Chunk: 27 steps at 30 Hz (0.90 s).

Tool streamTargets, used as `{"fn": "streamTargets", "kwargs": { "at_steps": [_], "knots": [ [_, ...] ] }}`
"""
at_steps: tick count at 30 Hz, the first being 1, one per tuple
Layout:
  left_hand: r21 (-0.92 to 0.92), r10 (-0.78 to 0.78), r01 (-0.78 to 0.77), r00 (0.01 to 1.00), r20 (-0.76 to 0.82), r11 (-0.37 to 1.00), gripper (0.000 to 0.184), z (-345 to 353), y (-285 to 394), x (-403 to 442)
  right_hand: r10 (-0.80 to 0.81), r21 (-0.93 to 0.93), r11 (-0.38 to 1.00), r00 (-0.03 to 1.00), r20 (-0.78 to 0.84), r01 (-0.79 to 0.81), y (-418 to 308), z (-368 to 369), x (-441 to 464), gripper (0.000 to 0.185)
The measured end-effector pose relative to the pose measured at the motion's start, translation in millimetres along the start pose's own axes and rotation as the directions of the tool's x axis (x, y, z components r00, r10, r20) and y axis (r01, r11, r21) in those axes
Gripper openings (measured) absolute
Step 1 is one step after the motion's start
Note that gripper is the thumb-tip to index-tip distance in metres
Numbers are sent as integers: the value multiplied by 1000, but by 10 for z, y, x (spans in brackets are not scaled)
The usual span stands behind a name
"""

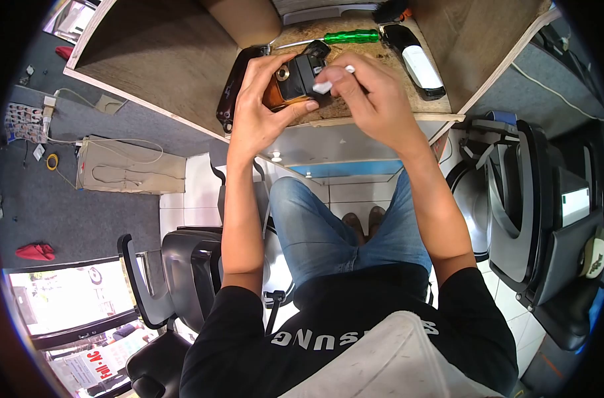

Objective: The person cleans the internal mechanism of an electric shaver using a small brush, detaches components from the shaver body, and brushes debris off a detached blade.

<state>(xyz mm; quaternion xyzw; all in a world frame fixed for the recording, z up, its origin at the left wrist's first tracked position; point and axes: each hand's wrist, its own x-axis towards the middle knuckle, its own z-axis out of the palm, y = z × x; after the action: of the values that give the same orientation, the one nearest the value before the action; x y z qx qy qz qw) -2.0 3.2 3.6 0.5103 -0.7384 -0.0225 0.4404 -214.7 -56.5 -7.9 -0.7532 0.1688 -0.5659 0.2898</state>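
My left hand [259, 109] is wrapped round a black and orange device [298, 78], thumb along its near side and fingers over its far left edge. The device rests in the wooden compartment [355, 113]. Against the device's right side, my right hand [372, 89] pinches a small white piece [323, 87], possibly cloth or tissue. A dark glossy clipper-like tool [233, 99] lies just left of my left hand. Behind the hands lies a screwdriver [350, 36] with a green handle.
A black and white clipper [419, 66] lies at the compartment's right, near a black brush [389, 10]. Wooden side walls rise on both sides. Black salon chairs [192, 272] stand left and right. A cardboard piece [131, 166] is at the left.
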Motion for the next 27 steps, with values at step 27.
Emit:
{"fn": "streamTargets", "kwargs": {
  "at_steps": [27],
  "knots": [
    [-163,-133,132,991,4,978,60,28,-114,-40,-92,-206,975,995,-48,80,30,-32,-1,18]
  ]
}}
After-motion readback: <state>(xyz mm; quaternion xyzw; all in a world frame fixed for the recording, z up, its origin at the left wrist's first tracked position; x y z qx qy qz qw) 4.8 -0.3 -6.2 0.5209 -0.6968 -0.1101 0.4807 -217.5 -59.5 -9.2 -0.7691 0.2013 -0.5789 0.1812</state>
